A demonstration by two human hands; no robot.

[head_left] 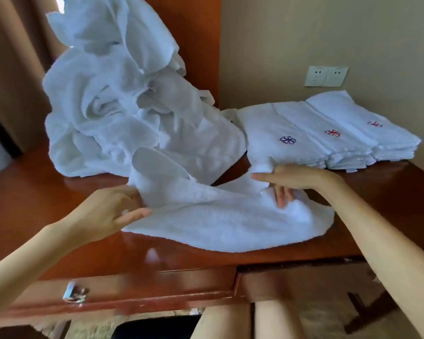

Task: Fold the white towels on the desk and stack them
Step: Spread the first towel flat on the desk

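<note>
The white towel (pixel 218 223) you're working on lies loose on the front part of the desk (pixel 47 196). It sits between the heap of unfolded towels (pixel 103 106) at the back left and the stack of folded towels (pixel 328 133) on the right by the wall. Expect it to be light, soft and wholly limp, so it will sag and crumple wherever you don't support it. The terry pile should grip your skin well, though the cloth may slide easily on the polished wood. Take it by the edges or corners, one on each side, so the cloth hangs taut between your hands. Your left hand (pixel 115 211) is at the towel's left edge, palm turned inward, fingers curled round a raised fold with the thumb stretched along the front. Your right hand (pixel 296 182) reaches in from the right, wrist low over the desk and thumb pointing left. Its fingers bend down into the cloth and pinch up a bit of the far edge, though blur hides how much they hold.
</note>
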